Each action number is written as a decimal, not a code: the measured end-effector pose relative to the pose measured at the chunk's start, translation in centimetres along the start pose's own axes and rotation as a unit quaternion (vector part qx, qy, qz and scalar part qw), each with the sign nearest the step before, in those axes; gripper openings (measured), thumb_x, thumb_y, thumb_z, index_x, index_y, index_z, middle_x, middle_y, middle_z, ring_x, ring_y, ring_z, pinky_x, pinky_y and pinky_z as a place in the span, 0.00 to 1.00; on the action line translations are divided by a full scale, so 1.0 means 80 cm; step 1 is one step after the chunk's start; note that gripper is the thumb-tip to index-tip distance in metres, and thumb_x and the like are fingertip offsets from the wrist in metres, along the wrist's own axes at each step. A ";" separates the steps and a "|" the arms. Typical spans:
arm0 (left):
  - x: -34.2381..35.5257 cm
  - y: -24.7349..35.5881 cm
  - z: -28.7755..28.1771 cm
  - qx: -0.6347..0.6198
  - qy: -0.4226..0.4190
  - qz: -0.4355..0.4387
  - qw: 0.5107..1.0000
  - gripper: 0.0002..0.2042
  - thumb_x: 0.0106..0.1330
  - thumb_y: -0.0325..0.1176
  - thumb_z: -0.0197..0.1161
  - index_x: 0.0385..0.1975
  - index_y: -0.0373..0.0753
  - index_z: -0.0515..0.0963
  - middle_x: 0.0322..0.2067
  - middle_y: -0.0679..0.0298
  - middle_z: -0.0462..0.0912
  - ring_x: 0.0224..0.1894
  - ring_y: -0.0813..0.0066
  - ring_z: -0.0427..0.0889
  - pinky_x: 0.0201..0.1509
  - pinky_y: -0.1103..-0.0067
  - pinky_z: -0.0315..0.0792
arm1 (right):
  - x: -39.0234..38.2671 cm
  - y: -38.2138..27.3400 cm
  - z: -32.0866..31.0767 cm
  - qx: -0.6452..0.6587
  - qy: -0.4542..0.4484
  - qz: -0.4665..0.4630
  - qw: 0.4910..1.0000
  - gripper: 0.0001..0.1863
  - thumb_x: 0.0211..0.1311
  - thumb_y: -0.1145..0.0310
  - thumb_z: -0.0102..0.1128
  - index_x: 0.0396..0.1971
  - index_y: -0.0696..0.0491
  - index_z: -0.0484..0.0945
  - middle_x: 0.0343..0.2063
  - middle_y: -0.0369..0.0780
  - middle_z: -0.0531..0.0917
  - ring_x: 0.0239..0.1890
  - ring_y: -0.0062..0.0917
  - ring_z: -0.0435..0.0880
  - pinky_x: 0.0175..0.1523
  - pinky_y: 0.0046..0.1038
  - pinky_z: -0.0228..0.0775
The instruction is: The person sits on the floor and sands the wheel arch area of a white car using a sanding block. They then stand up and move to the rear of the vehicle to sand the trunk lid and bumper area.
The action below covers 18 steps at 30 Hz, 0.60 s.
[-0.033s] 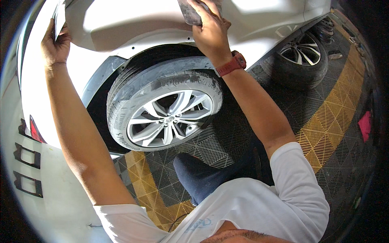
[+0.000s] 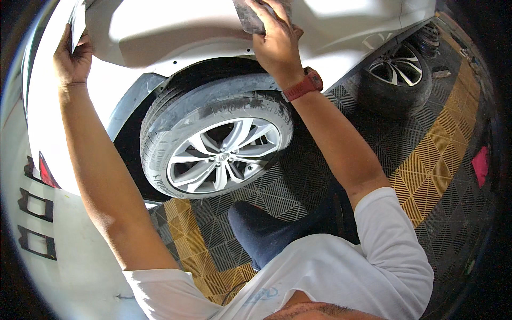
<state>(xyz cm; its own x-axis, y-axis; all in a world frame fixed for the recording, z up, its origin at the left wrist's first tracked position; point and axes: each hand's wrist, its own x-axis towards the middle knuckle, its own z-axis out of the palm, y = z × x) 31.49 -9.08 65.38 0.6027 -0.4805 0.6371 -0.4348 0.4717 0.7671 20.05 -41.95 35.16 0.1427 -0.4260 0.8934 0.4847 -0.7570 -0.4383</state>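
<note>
My left hand [image 2: 73, 61], at the upper left, is closed round a thin, pale flat plate [image 2: 79, 26] whose top end leaves the view. It is held up in front of the white car body [image 2: 154, 24]. My right hand [image 2: 277, 45] is at the upper middle with its fingers laid over a dark grey, smudged flat pad [image 2: 246, 18]. That pad lies against the white panel above the wheel arch; its upper part is cut off by the picture's edge. A red watch [image 2: 306, 86] is on my right wrist.
Below my hands, a silver-spoked wheel [image 2: 224, 154] with a dusty tyre sits in the arch. A loose wheel [image 2: 397, 80] lies on the black and yellow floor tiles [image 2: 432, 165] at the right. A red lamp [image 2: 47, 172] marks the car's left end. My bent knee [image 2: 250, 226] is below the wheel.
</note>
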 end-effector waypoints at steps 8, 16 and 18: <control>-0.001 0.000 -0.006 0.001 0.020 -0.006 1.000 0.13 0.78 0.27 0.53 0.50 0.20 0.73 0.37 0.44 0.80 0.33 0.68 0.78 0.32 0.79 0.74 | -0.091 -0.029 0.015 -0.081 -0.124 0.063 0.987 0.48 0.49 0.83 0.61 0.73 0.34 0.65 0.69 0.39 0.66 0.75 0.37 0.61 0.70 0.53 0.52; -0.002 -0.012 0.010 0.018 0.077 0.035 0.996 0.14 0.78 0.28 0.55 0.51 0.20 0.73 0.38 0.44 0.80 0.35 0.66 0.79 0.32 0.78 0.74 | -0.071 -0.009 -0.014 -0.043 -0.066 0.030 0.996 0.42 0.50 0.80 0.66 0.69 0.37 0.72 0.66 0.40 0.70 0.71 0.39 0.67 0.64 0.53 0.55; 0.001 0.002 -0.012 0.007 0.019 0.007 1.000 0.14 0.78 0.28 0.55 0.51 0.20 0.73 0.38 0.44 0.81 0.36 0.66 0.79 0.32 0.78 0.74 | -0.041 -0.006 -0.009 -0.033 -0.013 0.013 0.999 0.40 0.49 0.80 0.64 0.66 0.38 0.75 0.65 0.38 0.71 0.66 0.36 0.73 0.64 0.51 0.57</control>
<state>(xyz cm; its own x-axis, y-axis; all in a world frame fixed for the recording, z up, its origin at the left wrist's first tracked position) 32.10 -8.31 65.46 0.6211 -0.4464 0.6442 -0.4520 0.4675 0.7597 18.74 -40.56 32.33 0.1772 -0.4342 0.8832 0.4227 -0.7769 -0.4667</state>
